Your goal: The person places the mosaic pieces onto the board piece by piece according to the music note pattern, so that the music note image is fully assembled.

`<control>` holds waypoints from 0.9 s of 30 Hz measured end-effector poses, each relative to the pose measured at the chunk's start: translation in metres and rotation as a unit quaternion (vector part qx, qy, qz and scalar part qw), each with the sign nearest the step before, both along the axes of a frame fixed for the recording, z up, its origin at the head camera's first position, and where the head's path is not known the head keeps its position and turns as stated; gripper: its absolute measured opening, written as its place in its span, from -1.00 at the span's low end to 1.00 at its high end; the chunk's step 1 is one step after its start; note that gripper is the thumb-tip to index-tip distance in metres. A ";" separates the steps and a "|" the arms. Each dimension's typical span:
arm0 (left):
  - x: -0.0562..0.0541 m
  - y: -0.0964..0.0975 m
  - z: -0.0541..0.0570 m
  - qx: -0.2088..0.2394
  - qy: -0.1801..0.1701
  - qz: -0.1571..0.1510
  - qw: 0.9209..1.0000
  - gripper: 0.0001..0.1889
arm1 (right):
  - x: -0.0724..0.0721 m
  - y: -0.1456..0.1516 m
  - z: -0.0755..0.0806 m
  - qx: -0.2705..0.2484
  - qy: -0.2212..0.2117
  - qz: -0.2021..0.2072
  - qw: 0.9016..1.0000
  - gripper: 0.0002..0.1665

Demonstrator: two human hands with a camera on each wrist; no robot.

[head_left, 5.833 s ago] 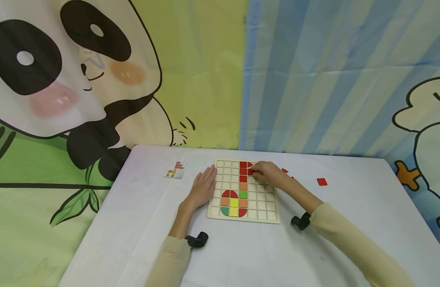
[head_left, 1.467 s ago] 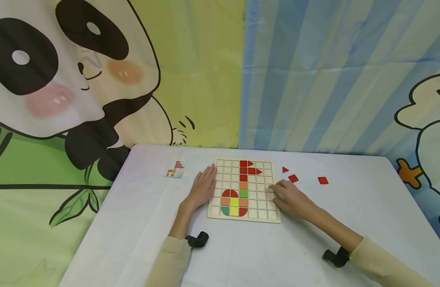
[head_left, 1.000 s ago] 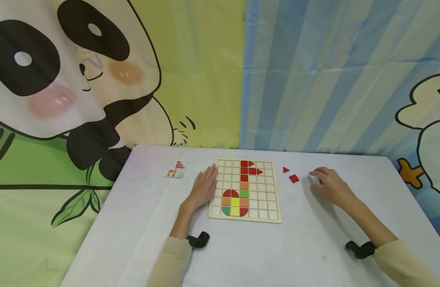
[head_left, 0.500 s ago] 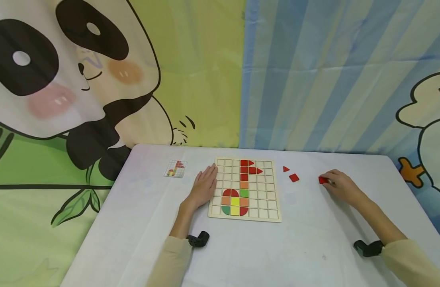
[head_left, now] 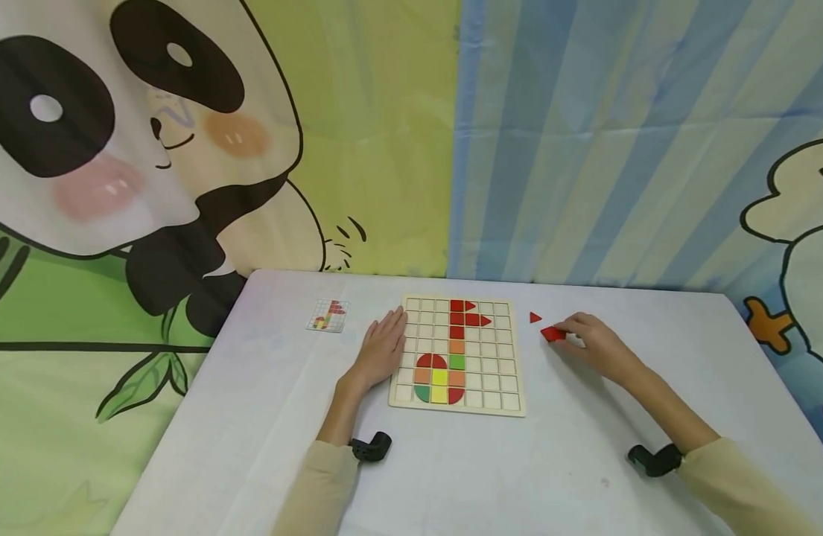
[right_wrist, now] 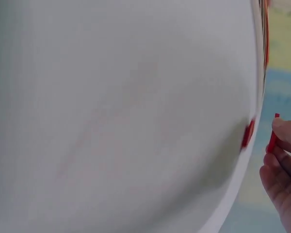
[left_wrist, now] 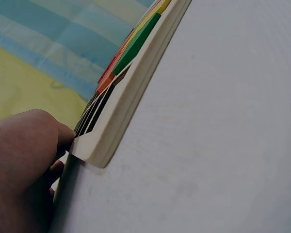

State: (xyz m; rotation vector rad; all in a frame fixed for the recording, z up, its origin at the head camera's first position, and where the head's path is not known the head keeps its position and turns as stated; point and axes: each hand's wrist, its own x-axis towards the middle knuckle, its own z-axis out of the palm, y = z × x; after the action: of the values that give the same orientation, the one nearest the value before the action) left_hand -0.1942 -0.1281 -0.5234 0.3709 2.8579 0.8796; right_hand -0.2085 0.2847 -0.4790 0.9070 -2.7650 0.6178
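Observation:
A wooden grid board (head_left: pixel 491 365) lies on the table, partly filled with red, orange, yellow and green tiles. Against its left edge rests my left hand (head_left: pixel 383 348), fingers straight; the left wrist view has that hand (left_wrist: pixel 29 150) touching the board's corner (left_wrist: pixel 104 150). My right hand (head_left: pixel 602 346), right of the board, pinches a red square tile (right_wrist: pixel 273 140) between thumb and fingers. Close to it, a second red tile (right_wrist: pixel 248 134) lies on the table; in the head view the hand overlaps this spot. A red triangle tile (head_left: pixel 535 317) lies just beyond.
A small pattern card (head_left: pixel 328 316) with a coloured grid lies left of the board. The white table (head_left: pixel 317 290) ends at a cloth backdrop (head_left: pixel 585 149) with cartoon prints. A black wrist camera (head_left: pixel 655 461) sits on the right forearm, another camera (head_left: pixel 372 447) on the left.
My right hand left the board's right side, picked up the far-right red square tile and carried it left towards the other loose tiles. Earlier, red tiles appeared at the board's top. Left hand stayed put.

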 end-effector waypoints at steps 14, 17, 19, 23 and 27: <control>0.001 0.001 0.001 0.001 -0.007 0.004 1.000 -0.41 | -0.018 -0.117 -0.003 0.024 -0.071 0.126 0.989 -0.75; 0.001 0.002 0.001 -0.003 -0.007 0.002 1.000 -0.41 | -0.022 -0.123 -0.003 0.025 -0.069 0.132 0.989 -0.76; 0.002 0.002 0.002 -0.003 -0.006 0.002 1.000 -0.41 | -0.024 -0.125 -0.004 0.029 -0.064 0.130 0.989 -0.77; 0.002 0.001 0.004 0.000 -0.004 0.004 1.000 -0.41 | -0.026 -0.128 -0.004 0.035 -0.061 0.122 0.990 -0.77; 0.001 0.001 0.004 0.000 -0.005 0.004 1.000 -0.41 | -0.027 -0.129 -0.007 0.036 -0.059 0.117 0.991 -0.78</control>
State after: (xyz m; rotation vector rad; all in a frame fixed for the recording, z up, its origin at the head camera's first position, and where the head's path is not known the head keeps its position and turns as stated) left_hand -0.1931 -0.1272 -0.5195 0.3537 2.8530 0.8797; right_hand -0.2355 0.1554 -0.4859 1.2644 -2.8229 0.6287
